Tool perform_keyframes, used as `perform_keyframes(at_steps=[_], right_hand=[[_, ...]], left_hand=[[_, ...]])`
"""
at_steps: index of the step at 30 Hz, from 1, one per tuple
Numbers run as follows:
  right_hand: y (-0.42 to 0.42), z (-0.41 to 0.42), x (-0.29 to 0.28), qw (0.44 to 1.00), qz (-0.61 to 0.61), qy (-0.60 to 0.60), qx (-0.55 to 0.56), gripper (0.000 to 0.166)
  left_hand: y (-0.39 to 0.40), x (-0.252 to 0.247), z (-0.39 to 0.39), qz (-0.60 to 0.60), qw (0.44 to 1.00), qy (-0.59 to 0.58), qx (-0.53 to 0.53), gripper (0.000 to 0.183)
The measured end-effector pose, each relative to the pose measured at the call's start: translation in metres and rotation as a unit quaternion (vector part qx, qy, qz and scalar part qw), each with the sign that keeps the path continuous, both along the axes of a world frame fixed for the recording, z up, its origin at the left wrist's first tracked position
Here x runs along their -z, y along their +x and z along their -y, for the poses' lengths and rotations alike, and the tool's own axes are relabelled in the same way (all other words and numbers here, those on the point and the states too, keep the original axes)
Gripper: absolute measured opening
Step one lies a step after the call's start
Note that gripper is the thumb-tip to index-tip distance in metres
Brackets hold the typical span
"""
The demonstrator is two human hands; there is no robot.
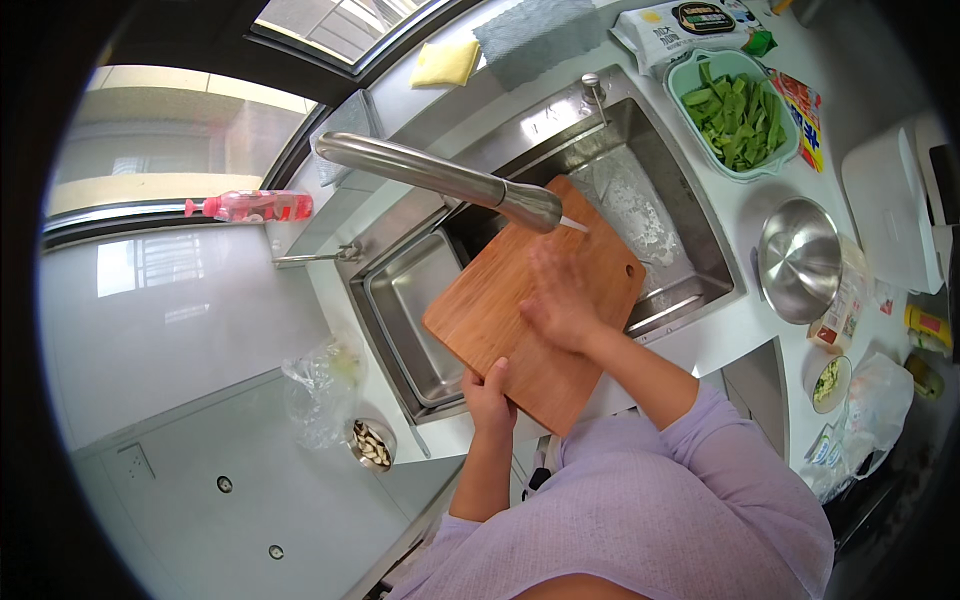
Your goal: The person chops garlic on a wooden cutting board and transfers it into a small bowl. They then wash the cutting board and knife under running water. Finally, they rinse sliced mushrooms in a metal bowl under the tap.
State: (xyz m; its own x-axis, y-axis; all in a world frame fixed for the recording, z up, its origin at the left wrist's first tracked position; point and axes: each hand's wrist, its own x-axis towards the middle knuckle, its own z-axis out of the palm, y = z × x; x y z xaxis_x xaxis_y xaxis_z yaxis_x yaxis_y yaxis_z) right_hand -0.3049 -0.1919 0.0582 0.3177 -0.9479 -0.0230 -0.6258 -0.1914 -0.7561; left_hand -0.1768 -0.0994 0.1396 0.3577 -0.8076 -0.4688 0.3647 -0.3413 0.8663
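A wooden cutting board point(487, 300) lies tilted across the stainless steel sink point(686, 187). My left hand point(491, 394) grips its near left edge, thumb on top and fingers hidden beneath. Flat on the board's face rests my right hand point(559, 300), blurred, with its fingers extended. Just above that hand ends the steel faucet point(450, 176), and a thin stream of water point(574, 223) runs from it onto the wood. Left of the board, a steel basin insert point(416, 300) shows in the sink. The board has a small hole near its right corner.
On the right counter stand a green basket point(675, 82) of cut leafy vegetables point(735, 120), a steel bowl point(799, 262) and a small bowl point(831, 382) of chopped food. To the left are a plastic bag point(322, 394) and a bowl of slices point(371, 444). A pink bottle point(255, 205) is by the window.
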Motion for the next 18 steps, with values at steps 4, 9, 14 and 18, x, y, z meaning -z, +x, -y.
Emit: perform_keyframes(at_steps=[4,9,14,18], right_hand=[[0.011,0.019,-0.013,0.997,0.050,-0.035,-0.051,0.066],[-0.023,0.089,0.022,0.994,0.033,0.080,0.065,0.056],[-0.084,0.081,0.107,0.956,0.072,0.238,0.158,0.054],[-0.127,0.055,0.089,0.894,0.254,0.356,0.095,0.046]], left_hand=[[-0.002,-0.007,0.009,-0.028,1.000,0.000,0.000,0.037],[0.005,-0.017,-0.005,0.007,1.000,0.003,-0.013,0.041],[0.037,-0.015,-0.021,-0.010,1.000,-0.026,-0.003,0.048],[0.067,0.004,-0.008,-0.075,0.997,-0.014,-0.010,0.045]])
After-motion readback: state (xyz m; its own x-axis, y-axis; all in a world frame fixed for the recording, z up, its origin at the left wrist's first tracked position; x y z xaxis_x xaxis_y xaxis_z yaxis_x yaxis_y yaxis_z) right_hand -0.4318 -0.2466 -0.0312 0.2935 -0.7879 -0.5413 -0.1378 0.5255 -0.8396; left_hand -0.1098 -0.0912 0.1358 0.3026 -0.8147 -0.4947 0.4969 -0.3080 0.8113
